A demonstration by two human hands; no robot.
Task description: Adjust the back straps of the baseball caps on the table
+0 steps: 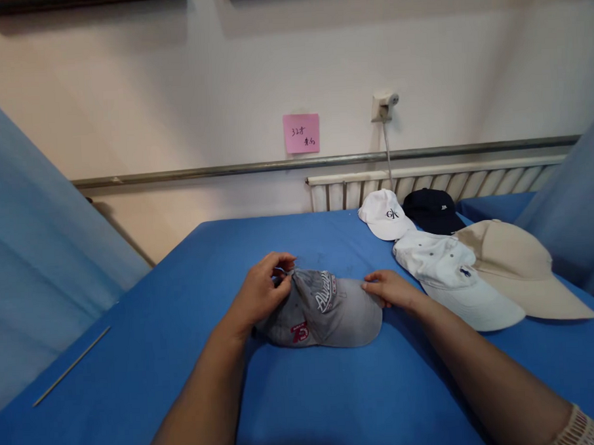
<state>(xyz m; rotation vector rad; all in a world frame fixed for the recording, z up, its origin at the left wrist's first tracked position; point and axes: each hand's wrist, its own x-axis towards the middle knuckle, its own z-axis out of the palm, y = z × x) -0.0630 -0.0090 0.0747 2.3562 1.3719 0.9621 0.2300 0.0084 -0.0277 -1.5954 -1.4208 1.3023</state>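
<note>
A grey baseball cap [331,319] with white lettering and a dark red patch rests on the blue-covered table [186,378], its brim toward the right. My left hand [263,289] pinches the top of the crown between thumb and fingers. At the brim's far right edge, my right hand [386,289] grips with thumb above and the other fingers partly hidden below. To the right lie a white cap [385,215] with black letters, a dark navy cap [431,210], a pale cap [447,268] with a small navy logo, and a beige wide-brimmed cap [520,259].
A thin stick [71,367] lies near the table's left edge. Blue curtains [27,260] hang at both sides. Behind the table are a wall rail [226,169], a radiator [472,175], a pink note [301,134] and a socket with a plugged-in cord [383,107].
</note>
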